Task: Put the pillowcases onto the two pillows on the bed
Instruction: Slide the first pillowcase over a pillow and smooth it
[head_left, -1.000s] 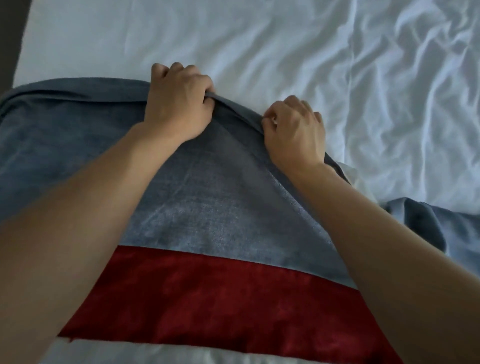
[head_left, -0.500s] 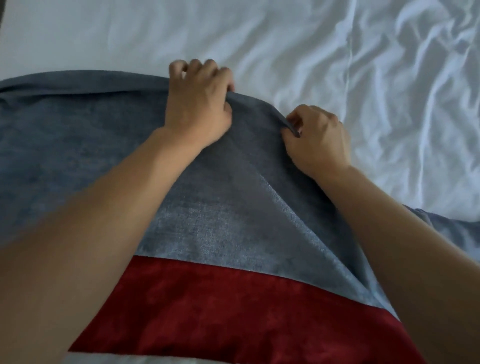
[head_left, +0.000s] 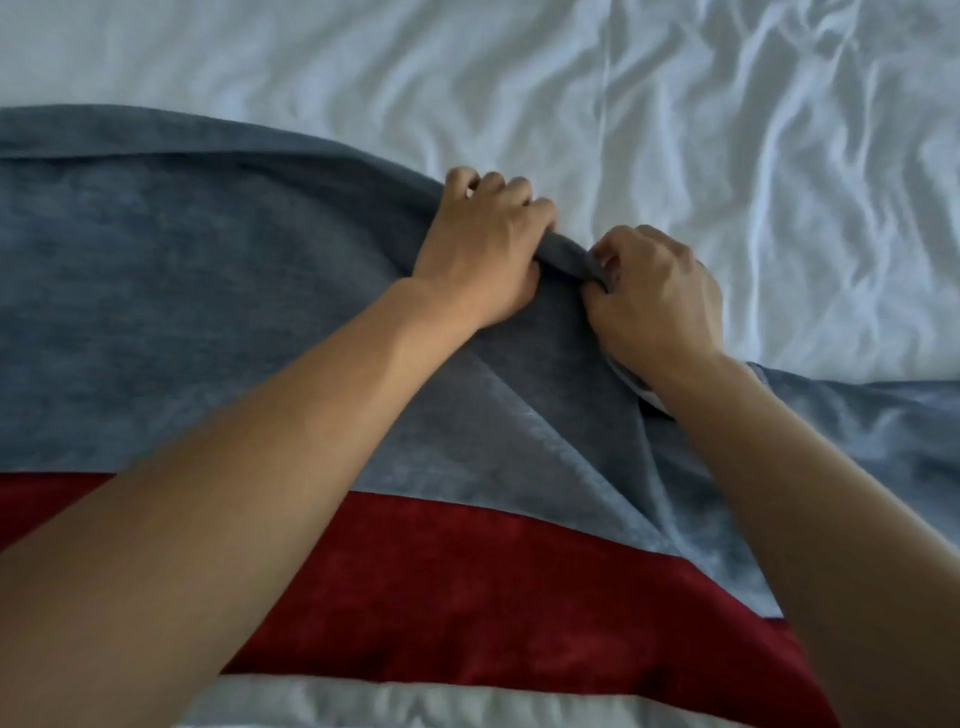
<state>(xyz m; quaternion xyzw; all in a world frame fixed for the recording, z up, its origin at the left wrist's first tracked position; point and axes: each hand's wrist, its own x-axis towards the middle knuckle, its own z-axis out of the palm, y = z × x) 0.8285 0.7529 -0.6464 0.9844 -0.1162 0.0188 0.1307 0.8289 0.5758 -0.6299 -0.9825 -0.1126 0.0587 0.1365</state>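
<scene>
Both hands grip the far edge of a blue-grey, red-banded plush pillowcase (head_left: 234, 291) lying lengthwise across the white bed sheet (head_left: 727, 156), left hand (head_left: 483, 254) and right hand (head_left: 657, 296) nearly touching at its right corner.

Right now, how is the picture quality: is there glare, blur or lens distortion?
Head view: soft, dim light; mild sheen, no hard glare, on the white sheet; the left hand and right hand are fairly sharp; the pillowcase edge bows, suggesting wide-angle distortion; the near forearms look large and soft.
</scene>
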